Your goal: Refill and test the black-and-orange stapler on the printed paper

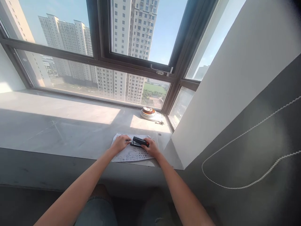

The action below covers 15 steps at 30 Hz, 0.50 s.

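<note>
A black stapler (140, 141) with a small orange-red mark is opened up, its top arm raised off the base. My right hand (151, 147) is wrapped round its rear end. At its front end, my left hand (120, 143) is closed with the fingertips pinched around a small metallic piece (127, 140), too small to make out clearly. Under both hands lie sheets of paper (130, 155) covered in handwriting, flat on the window sill. To the right of the paper rests a small dark strip (159, 134), perhaps staples.
Rolls of tape stacked on a white round base (148, 113) stand near the window corner, beside a small chain-like item (160, 122). The grey sill (70, 135) ends at a front edge before my knees. A white beaded cord (225, 187) hangs in a loop at right.
</note>
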### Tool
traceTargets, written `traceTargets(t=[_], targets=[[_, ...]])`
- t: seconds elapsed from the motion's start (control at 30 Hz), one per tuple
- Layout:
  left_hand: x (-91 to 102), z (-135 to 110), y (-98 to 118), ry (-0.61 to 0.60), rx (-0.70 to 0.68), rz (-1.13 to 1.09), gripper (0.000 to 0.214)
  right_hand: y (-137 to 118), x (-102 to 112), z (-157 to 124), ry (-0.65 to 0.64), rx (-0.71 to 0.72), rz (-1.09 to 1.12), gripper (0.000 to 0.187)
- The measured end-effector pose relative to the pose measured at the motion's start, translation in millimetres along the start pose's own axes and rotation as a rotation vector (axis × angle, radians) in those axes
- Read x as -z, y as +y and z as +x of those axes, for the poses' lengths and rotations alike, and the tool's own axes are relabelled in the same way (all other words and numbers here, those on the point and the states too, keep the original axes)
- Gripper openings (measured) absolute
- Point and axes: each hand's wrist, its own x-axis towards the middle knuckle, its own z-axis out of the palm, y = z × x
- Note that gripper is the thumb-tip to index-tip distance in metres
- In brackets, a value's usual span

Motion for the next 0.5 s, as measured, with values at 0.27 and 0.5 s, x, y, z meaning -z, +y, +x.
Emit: traceTargets(t=[0.27, 0.5], targets=[[-12.4, -25, 14, 0.046, 0.206, -0.158, 0.066, 2, -2, 0, -0.001, 0.001, 0.028, 0.018], [-29.6, -19, 48, -0.034, 0.101, -0.213, 0.071, 10, -6, 3, 0.017, -0.031, 0.084, 0.022]])
